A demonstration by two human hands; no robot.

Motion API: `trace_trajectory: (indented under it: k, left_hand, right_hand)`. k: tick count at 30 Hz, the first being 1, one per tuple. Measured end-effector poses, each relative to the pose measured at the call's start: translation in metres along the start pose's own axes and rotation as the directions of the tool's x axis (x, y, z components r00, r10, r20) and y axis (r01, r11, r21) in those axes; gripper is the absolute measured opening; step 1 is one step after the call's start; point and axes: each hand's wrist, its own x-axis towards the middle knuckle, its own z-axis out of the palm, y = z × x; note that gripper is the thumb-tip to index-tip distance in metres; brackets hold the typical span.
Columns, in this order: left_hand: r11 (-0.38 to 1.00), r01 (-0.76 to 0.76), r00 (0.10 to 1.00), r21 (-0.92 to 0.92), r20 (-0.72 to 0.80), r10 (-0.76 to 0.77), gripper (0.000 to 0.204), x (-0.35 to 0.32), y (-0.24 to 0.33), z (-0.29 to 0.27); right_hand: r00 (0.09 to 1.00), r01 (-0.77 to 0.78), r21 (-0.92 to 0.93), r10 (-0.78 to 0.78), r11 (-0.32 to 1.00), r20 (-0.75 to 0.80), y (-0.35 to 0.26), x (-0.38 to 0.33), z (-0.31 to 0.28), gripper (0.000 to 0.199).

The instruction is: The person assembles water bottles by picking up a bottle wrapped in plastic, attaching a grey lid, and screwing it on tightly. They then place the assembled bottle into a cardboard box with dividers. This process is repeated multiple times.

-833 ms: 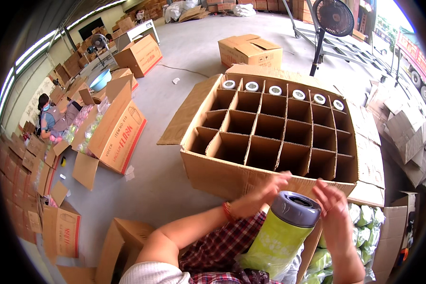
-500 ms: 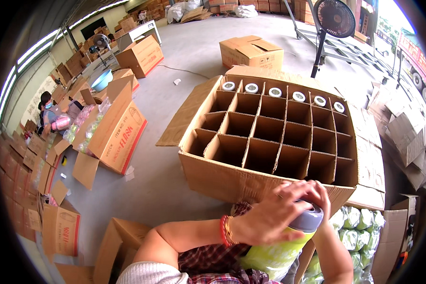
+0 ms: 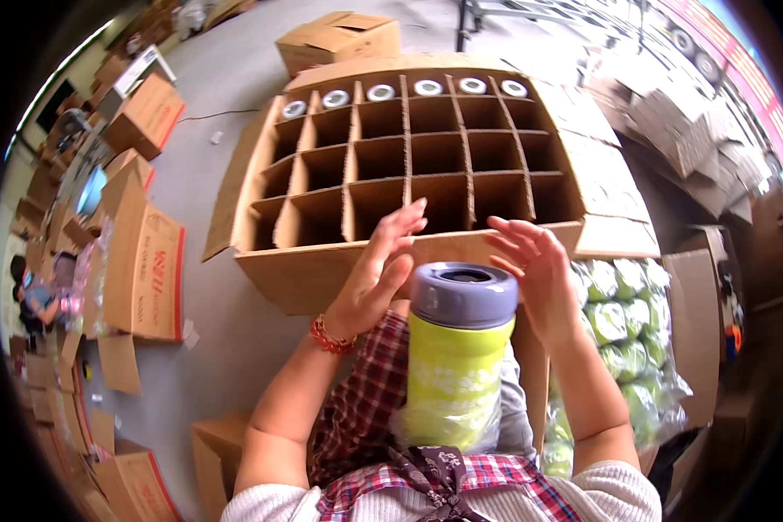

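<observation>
A lime-green vacuum flask [image 3: 457, 374] with a grey-purple lid stands upright by my lap, clear plastic wrap bunched round its lower part. My left hand [image 3: 376, 274] is open to the left of the lid, fingers spread and apart from it. On the other side my right hand [image 3: 538, 277] is open too, its fingers stretched; whether its palm touches the lid I cannot tell. In front of both hands sits a big cardboard carton [image 3: 322, 277] split by cardboard dividers. White round tops [image 3: 381, 92] of several items show along its far row.
To the right, several plastic-wrapped green flasks [image 3: 622, 322] are packed in rows. Flattened cardboard [image 3: 679, 130] is heaped at the far right. A tall open carton [image 3: 155, 274] stands on the left, and a person [image 3: 35, 291] sits beyond it. A closed carton [image 3: 335, 39] lies farther back.
Both hands have come off the flask's lid and spread apart to either side. The flask now stands more upright and nearer the middle. The whole view has shifted right and downward.
</observation>
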Motion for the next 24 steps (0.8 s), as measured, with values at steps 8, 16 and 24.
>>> trace_trajectory:
  k: [8, 16, 24]
  left_hand:
    - [0.812, -0.286, 0.956, 0.508, 0.207, 0.207, 0.09, 0.027, 0.054, 0.03]
    - [0.729, -0.223, 0.703, -0.647, -0.625, -0.34, 0.035, 0.07, -0.027, 0.026]
    - [0.421, -0.197, 0.903, -0.885, -0.331, -0.275, 0.037, 0.073, -0.07, 0.032]
  right_hand:
    - [0.9, -0.435, 0.515, 0.338, 0.739, 0.274, 0.033, 0.039, 0.006, 0.051]
    - [0.951, 0.279, -0.704, -0.288, 0.653, 0.11, -0.041, 0.206, -0.044, 0.031]
    - [0.935, -0.296, -0.912, -0.28, -0.285, -0.216, -0.041, 0.389, -0.162, 0.047]
